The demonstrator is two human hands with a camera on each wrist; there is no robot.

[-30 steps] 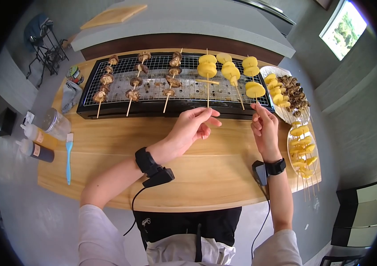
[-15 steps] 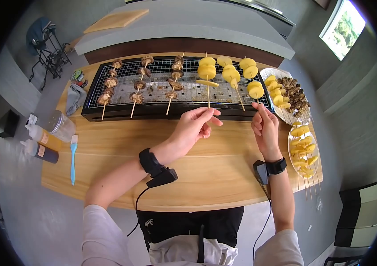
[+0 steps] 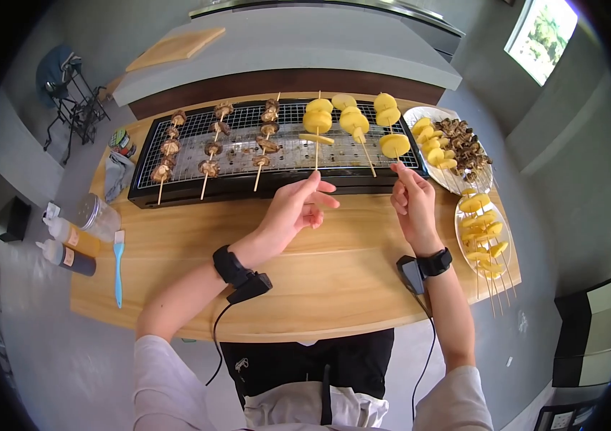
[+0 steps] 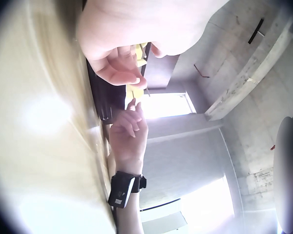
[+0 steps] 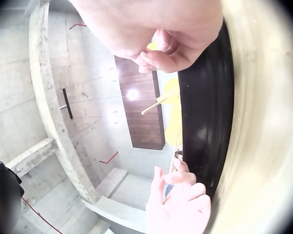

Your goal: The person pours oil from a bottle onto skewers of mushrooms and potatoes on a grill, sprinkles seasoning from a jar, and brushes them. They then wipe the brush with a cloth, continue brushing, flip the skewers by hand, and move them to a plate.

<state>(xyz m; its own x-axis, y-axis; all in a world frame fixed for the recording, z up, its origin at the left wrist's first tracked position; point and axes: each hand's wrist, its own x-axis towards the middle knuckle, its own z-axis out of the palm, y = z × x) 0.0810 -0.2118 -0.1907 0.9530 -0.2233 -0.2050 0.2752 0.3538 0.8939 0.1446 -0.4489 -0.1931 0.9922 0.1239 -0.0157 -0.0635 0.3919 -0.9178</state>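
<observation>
On the black grill (image 3: 205,192) lie three mushroom skewers (image 3: 210,168) at the left and three potato-slice skewers (image 3: 318,121) at the right. The left hand (image 3: 284,219) pinches the stick end of the leftmost potato skewer between thumb and index finger, its other fingers loosely bent. At the rightmost potato skewer (image 3: 394,146), the right hand (image 3: 416,208) pinches the stick end near the grill's front edge. Between the hands, the middle potato skewer (image 3: 353,122) rests untouched. In the right wrist view its stick (image 5: 153,107) juts out past the grill.
Right of the grill, a plate (image 3: 456,188) holds potato and mushroom skewers, and a second plate (image 3: 506,251) holds potato skewers. At the left are a blue brush (image 3: 118,273), a jar (image 3: 101,217), two squeeze bottles (image 3: 72,237), a cloth (image 3: 117,174) and a tin (image 3: 122,141).
The head view has shifted, so the whole scene sits slightly differently in it. Both hands keep their pinch on the same two sticks, with no clear movement against the grill.
</observation>
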